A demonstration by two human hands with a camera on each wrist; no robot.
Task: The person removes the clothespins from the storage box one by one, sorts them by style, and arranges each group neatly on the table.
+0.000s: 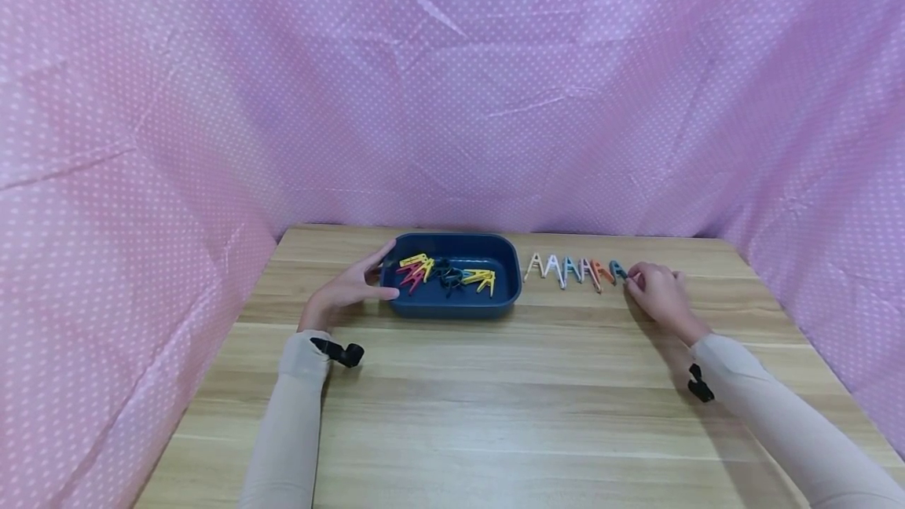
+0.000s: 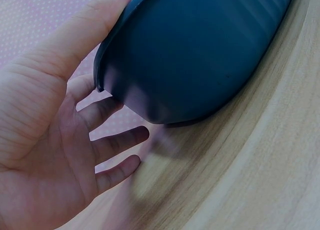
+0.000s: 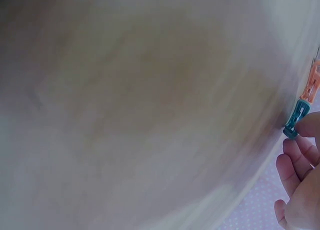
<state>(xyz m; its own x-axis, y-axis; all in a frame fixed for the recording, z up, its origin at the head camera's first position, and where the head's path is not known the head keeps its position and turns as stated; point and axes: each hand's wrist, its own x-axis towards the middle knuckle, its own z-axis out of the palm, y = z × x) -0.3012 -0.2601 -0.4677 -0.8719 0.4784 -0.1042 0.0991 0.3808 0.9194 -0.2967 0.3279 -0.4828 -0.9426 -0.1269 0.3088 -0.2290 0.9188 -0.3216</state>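
Observation:
My left hand (image 1: 346,287) lies against the left end of a dark blue plastic tub (image 1: 452,310), its fingers spread. In the left wrist view the thumb runs along the tub's rim while the other fingers reach past its end. Loose yellow clothespins (image 1: 481,277), red clothespins (image 1: 413,275) and dark green clothespins (image 1: 449,276) lie inside. My right hand (image 1: 661,294) pinches a teal clothespin (image 1: 618,269) at the right end of a row; its fingertips partly cover that clothespin in the right wrist view.
The row continues leftward from an orange clothespin (image 1: 599,272) through a purplish one, a light blue clothespin (image 1: 569,269), a white one and a cream clothespin (image 1: 534,265) beside the tub. A wooden table (image 1: 467,415) bears everything; a pink dotted curtain (image 1: 452,100) hangs behind.

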